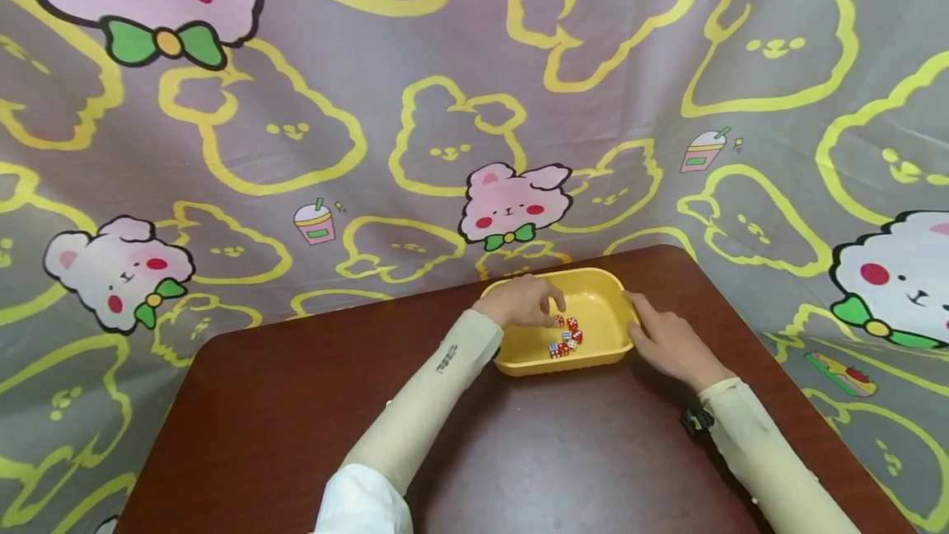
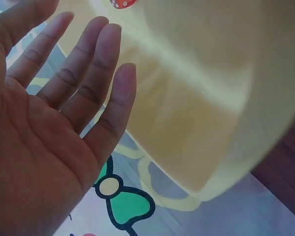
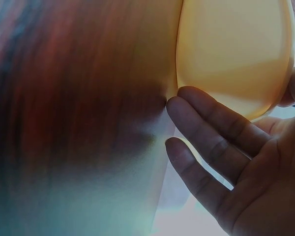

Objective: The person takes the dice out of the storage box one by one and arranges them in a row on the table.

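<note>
A yellow plastic tray [image 1: 600, 359] sits near the far right of the table, holding several small dice [image 1: 563, 349], some red with white dots and some white. My left hand [image 1: 515, 301] reaches in over the tray's left side, its fingers loosely extended close to the dice. In the left wrist view its palm shows with nothing in it, and part of a red die [image 2: 122, 3] appears beyond the fingertips. The right hand [image 1: 670, 343] grips the tray's right end, thumb at the rim and fingers [image 3: 211, 130] against the outer wall.
The dark brown wooden table [image 1: 311, 410] meets a cartoon-printed cloth [image 1: 415, 213] along its back and right edges. A dark strap [image 1: 697, 420] circles the right wrist.
</note>
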`<control>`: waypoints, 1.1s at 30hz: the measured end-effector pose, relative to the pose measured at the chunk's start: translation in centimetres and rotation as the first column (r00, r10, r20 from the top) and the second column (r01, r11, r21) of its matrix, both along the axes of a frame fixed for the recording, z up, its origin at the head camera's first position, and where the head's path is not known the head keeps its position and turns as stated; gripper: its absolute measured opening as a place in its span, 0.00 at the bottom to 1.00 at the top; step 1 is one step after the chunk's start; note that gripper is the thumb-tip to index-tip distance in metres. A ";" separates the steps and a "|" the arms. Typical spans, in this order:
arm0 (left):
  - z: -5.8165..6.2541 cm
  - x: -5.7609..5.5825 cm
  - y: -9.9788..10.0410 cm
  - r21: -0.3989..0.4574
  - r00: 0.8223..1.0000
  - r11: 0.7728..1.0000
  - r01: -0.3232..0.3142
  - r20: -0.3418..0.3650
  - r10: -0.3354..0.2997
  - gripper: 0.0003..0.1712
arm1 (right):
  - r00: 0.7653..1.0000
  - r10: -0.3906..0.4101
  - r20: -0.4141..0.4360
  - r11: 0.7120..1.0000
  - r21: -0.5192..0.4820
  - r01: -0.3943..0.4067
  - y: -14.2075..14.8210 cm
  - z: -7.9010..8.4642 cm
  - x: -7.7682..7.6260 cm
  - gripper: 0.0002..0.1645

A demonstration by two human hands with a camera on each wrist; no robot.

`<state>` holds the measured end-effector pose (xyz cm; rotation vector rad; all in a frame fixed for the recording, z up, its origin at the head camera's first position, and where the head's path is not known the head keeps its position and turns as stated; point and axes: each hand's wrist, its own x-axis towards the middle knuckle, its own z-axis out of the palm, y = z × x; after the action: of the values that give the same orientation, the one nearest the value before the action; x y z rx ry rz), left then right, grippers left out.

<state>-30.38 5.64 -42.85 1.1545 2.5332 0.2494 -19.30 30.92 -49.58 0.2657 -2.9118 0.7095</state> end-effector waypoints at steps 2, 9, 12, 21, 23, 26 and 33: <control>0.1 0.0 0.1 -0.002 1.000 1.000 0.005 -0.001 -0.005 0.15 | 1.000 -0.002 -0.014 1.000 0.004 0.002 0.0 0.0 0.0 0.30; 0.2 -0.1 0.4 -0.006 1.000 1.000 0.021 0.001 -0.021 0.16 | 0.999 0.000 -0.038 1.000 0.008 0.000 0.1 -0.1 -0.1 0.30; 0.3 0.0 0.6 -0.002 0.999 0.999 0.032 0.004 -0.032 0.16 | 0.999 -0.003 -0.038 1.000 0.012 0.003 0.1 -0.2 -0.1 0.30; 0.2 -0.1 1.3 -0.004 0.999 0.999 0.042 0.017 -0.042 0.14 | 1.000 -0.010 -0.029 1.000 0.014 0.010 0.1 -0.1 -0.2 0.30; 0.1 -0.1 1.5 -0.002 0.999 0.999 0.044 0.020 -0.044 0.14 | 1.000 -0.013 -0.023 1.000 0.011 0.013 0.1 -0.1 -0.2 0.30; -0.1 -0.2 1.8 0.001 0.999 0.999 0.044 0.029 -0.044 0.14 | 1.000 -0.015 0.000 1.000 0.005 0.015 0.1 -0.1 -0.1 0.31; -0.1 -0.3 2.2 0.007 0.999 0.999 0.038 0.037 -0.039 0.09 | 1.000 -0.018 0.015 1.000 0.002 0.018 0.0 -0.2 -0.2 0.31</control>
<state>-30.73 7.82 -42.99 1.1889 2.4775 0.2665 -19.45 30.94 -49.74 0.2344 -2.9258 0.7087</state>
